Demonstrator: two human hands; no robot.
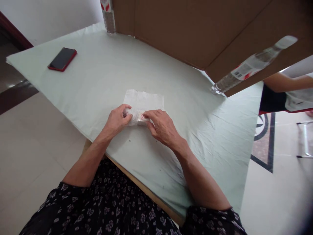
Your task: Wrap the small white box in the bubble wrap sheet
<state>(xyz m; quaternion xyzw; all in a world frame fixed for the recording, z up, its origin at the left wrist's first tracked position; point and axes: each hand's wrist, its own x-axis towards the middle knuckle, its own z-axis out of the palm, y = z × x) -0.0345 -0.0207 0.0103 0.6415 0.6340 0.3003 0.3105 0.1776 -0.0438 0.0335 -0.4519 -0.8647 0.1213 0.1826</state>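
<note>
A white paper tissue [144, 101] lies on the pale green tablecloth [102, 75] in the middle of the table. Its near edge is rolled or folded up under my fingers. My left hand [116, 119] pinches the left end of that rolled edge, fingers curled. My right hand [161, 126] pinches the right end, thumb and forefinger pressed on the tissue. Both forearms reach in from the table's near edge.
A red-cased phone [62, 59] lies at the far left of the cloth. A brown cardboard sheet [195, 29] stands along the back, with a plastic bottle [109, 16] at its left and another bottle [249, 67] at right. Another person's arm [286, 82] shows at far right.
</note>
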